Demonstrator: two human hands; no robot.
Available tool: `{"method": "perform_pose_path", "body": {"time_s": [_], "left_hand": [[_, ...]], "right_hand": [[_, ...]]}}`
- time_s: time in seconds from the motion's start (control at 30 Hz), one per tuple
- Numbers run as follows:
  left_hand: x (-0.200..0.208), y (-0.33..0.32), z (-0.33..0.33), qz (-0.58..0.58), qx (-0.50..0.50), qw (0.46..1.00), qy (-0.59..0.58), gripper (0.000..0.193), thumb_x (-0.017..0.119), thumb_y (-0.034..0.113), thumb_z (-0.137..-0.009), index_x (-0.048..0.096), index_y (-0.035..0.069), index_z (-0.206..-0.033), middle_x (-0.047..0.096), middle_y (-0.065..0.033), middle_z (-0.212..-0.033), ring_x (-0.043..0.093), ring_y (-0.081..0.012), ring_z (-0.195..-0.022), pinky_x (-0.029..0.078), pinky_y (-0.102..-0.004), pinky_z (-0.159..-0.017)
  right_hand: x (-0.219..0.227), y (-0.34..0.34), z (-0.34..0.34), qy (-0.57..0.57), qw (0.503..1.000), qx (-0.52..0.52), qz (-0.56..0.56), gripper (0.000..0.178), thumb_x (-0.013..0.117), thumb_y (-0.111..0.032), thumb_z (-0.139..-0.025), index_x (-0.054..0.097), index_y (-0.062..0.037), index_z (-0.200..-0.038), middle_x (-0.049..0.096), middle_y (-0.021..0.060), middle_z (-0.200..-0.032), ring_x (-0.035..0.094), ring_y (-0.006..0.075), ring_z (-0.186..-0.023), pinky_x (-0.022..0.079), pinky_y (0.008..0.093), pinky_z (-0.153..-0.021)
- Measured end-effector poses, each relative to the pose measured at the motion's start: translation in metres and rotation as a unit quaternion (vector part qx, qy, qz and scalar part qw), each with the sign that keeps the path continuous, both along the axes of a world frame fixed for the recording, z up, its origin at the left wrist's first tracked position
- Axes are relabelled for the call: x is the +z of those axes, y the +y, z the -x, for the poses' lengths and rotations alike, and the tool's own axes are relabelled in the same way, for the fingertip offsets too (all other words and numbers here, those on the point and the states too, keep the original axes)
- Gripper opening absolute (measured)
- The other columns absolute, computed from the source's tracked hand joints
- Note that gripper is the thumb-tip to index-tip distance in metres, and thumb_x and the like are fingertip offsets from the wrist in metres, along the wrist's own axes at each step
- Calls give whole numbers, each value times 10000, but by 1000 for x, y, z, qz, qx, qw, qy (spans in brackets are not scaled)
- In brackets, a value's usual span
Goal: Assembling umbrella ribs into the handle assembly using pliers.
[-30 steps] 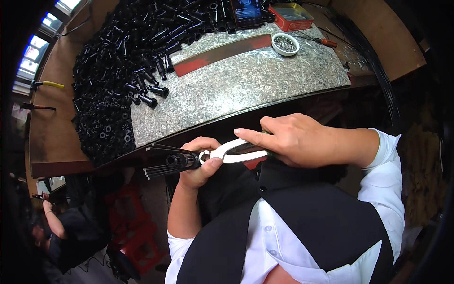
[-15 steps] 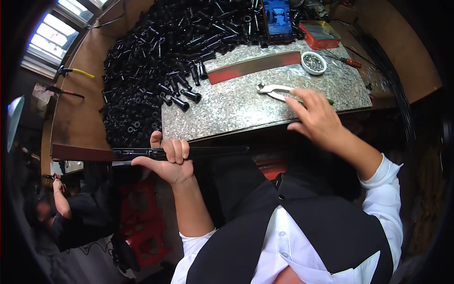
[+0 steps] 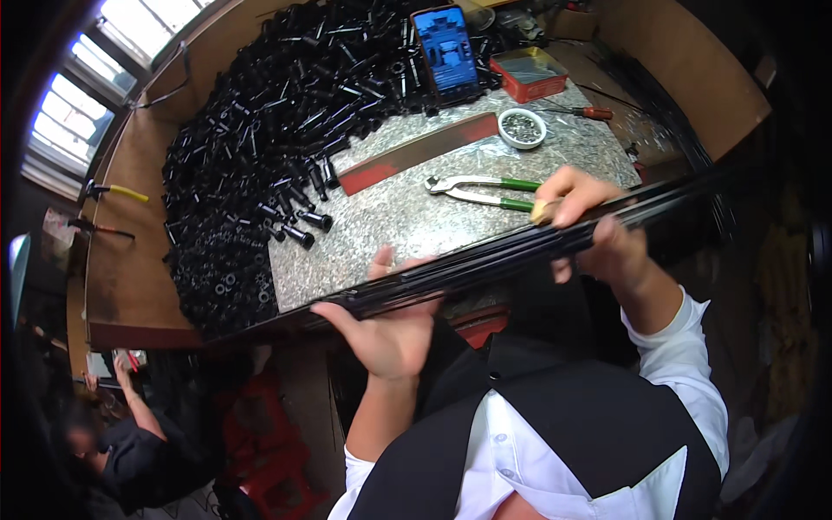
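A bundle of long, thin black rods (image 3: 485,260) slants across in front of me, its right end higher. My right hand (image 3: 598,221) is closed round the bundle on the right, slightly blurred. At its fingertips shows a small yellowish piece (image 3: 543,211) I cannot make out. My left hand (image 3: 394,334) cradles the bundle from below, thumb out on the near side and fingers up behind it. Just beyond the rods, pincers (image 3: 472,186) with silver jaws and green handles lie on the speckled worktop (image 3: 390,225), their handle ends close to my right fingers.
Black tubular parts and small rings (image 3: 260,165) heap up at the left and back. A phone (image 3: 446,52), a red tin (image 3: 529,76), a white bowl of small metal pieces (image 3: 522,128), a screwdriver (image 3: 589,113) and a red-brown strip (image 3: 420,154) surround the work area. A co-worker (image 3: 143,455) sits lower left.
The rod bundle has come up from below the worktop edge, across my front. My right hand has left the pincers for the bundle; my left hand has moved right. The view has shifted.
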State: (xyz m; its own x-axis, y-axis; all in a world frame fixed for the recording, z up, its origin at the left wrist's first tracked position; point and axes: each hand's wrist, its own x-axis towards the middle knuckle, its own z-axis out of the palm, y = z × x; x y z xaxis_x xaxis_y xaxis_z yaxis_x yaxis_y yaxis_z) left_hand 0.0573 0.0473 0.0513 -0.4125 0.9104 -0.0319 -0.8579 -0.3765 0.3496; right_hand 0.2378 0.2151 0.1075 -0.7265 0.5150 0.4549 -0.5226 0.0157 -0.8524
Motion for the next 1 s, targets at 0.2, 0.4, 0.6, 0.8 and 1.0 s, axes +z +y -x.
{"method": "perform_pose_path", "body": {"time_s": [0.2, 0.4, 0.6, 0.8, 1.0], "left_hand": [[-4, -21, -19, 56, -210, 854, 473, 886, 411, 721, -811, 524, -90, -1149, 623, -137, -846, 627, -207, -829, 489, -319, -794], [57, 2, 1, 53, 113, 839, 530, 592, 690, 331, -847, 427, -26, -1239, 549, -75, -960, 555, -114, -828, 448, -220, -719], [98, 12, 33, -10, 212, 862, 460, 380, 663, 97, -858, 441, 22, -1158, 517, -71, -928, 513, -119, -818, 472, -258, -755], [104, 20, 35, -52, 154, 834, 528, 211, 721, 111, -802, 578, 2, -911, 537, -66, -865, 530, -132, -763, 462, -256, -719], [109, 20, 29, -18, 148, 828, 540, 65, 673, -2, -804, 616, -27, -821, 587, -87, -822, 545, -140, -770, 440, -252, -695]], "right_hand": [[65, 6, 9, -263, 960, -2, -101, 147, 627, -130, -847, 605, 2, -785, 575, 96, -812, 526, 115, -461, 423, 206, -422], [-44, -17, 48, -315, 873, 140, -345, 276, 658, -231, -850, 601, 21, -753, 568, 122, -748, 588, 219, -615, 475, 338, -590], [-49, -42, 63, -408, 848, 202, -273, 434, 627, -378, -855, 599, 53, -814, 594, 198, -819, 618, 343, -764, 492, 412, -706], [-58, -24, 59, -237, 849, 169, -442, 447, 645, -393, -852, 547, 43, -867, 531, 145, -840, 604, 242, -574, 515, 335, -531], [39, 2, 73, -208, 918, 281, -185, 294, 687, -280, -839, 578, -33, -953, 554, 15, -689, 523, 82, -550, 395, 210, -497]]}}
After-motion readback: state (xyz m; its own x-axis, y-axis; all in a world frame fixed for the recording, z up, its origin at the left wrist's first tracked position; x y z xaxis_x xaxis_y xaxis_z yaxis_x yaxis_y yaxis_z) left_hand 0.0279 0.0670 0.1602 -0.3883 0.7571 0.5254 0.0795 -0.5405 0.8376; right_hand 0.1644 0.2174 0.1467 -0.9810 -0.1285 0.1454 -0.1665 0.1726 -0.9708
